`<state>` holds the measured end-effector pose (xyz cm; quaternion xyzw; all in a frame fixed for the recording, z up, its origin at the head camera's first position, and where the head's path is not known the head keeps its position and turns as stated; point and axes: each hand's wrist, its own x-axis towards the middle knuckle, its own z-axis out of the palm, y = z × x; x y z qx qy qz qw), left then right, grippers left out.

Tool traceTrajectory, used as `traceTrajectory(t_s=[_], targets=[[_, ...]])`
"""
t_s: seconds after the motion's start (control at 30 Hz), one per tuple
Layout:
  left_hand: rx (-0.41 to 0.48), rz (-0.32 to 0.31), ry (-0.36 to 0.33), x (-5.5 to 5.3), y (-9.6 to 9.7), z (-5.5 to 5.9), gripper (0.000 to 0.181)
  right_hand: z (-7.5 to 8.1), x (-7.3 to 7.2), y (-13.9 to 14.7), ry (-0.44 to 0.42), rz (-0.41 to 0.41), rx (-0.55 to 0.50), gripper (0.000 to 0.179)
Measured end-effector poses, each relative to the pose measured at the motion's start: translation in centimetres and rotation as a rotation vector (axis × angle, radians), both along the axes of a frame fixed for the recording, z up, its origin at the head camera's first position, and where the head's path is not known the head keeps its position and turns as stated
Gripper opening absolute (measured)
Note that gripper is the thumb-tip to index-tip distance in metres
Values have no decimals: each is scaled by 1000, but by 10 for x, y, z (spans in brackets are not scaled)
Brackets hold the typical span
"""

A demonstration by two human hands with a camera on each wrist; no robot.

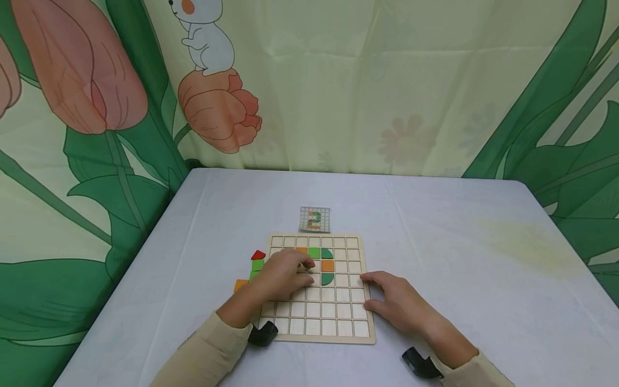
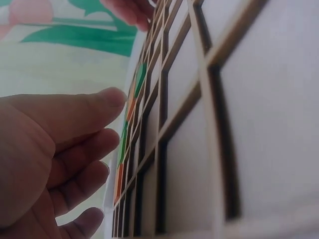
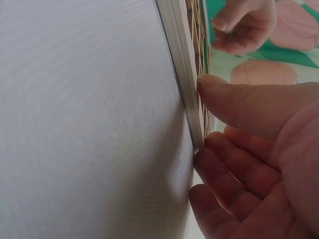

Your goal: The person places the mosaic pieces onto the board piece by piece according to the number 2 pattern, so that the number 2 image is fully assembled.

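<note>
Backdrop [image 1: 314,107]: tulip print
Board [image 1: 329,310]: on wht tbl [image 1: 459,231], w/ col. tiles [image 1: 328,266]
L hand [image 1: 286,273]: above board, thumb & fingers apart (per my cam)
R hand [image 1: 398,301]: touching board's R edge, thumb/fingers apart

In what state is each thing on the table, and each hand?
Grid board: flat, partly filled.
Placed green pieces: in cells, three visible.
Placed orange pieces: in cells, one partly hidden.
Red piece: loose, left of the board.
Outer green pieces: loose, same side.
Outer orange piece: loose, same side.
Pattern card: face up, beyond the board.
Left hand: above the board, no piece visible.
Right hand: touching the board's right edge.
</note>
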<state>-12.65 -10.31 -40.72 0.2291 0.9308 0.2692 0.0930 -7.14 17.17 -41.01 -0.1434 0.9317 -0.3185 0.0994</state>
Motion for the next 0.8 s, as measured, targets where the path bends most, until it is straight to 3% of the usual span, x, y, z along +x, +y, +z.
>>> traceTrajectory(t_s=[0.23,0.8], targets=[[16,18,5,1,-16,3,23,0,0,0,10,4,1,48],[21,202,-41,-2,-51,9,33,1,0,-1,10,9,8,49]])
